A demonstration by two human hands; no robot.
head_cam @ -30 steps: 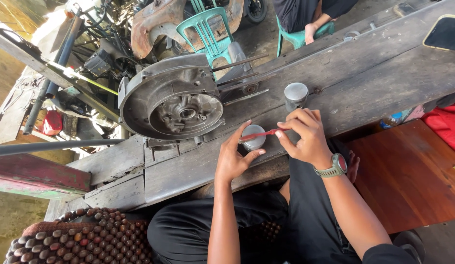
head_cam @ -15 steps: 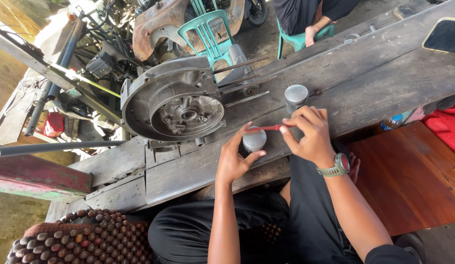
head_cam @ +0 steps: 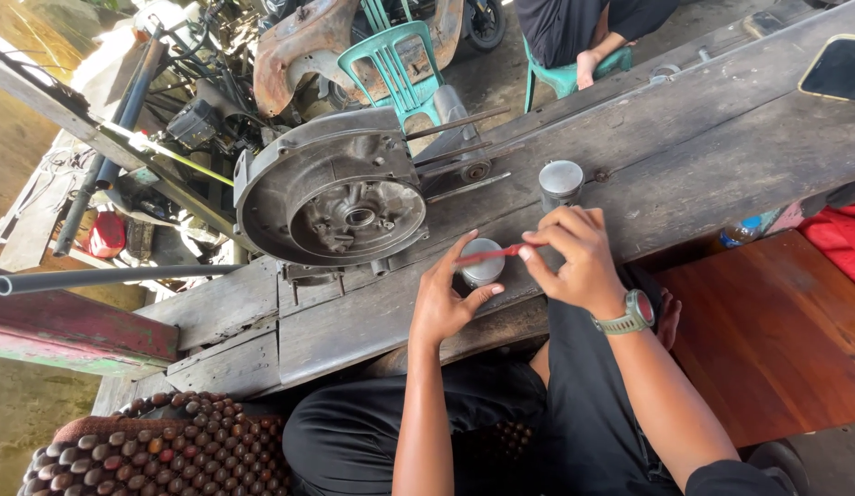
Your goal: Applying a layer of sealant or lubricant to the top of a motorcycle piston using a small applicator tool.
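Observation:
My left hand (head_cam: pixel 446 298) steadies a small round metal piston (head_cam: pixel 483 264) on the wooden bench (head_cam: pixel 685 138), fingers spread around its near side. My right hand (head_cam: pixel 574 257), with a green watch on the wrist, pinches a thin red-handled tool (head_cam: pixel 487 254) whose tip lies across the piston's top. A second metal piston (head_cam: pixel 560 183) stands upright on the bench just beyond my right hand. A large grey engine casing (head_cam: pixel 331 188) with long studs lies on the bench to the left.
A dark phone (head_cam: pixel 836 69) lies at the bench's far right. A grey pipe (head_cam: pixel 106 276) juts in from the left. A green plastic chair (head_cam: pixel 391 60) and another seated person's leg (head_cam: pixel 588 55) are behind the bench. A beaded seat cover (head_cam: pixel 161 445) sits lower left.
The red tool has dropped from above the piston onto its top, and my left fingers have opened wider around the piston. The view has shifted slightly.

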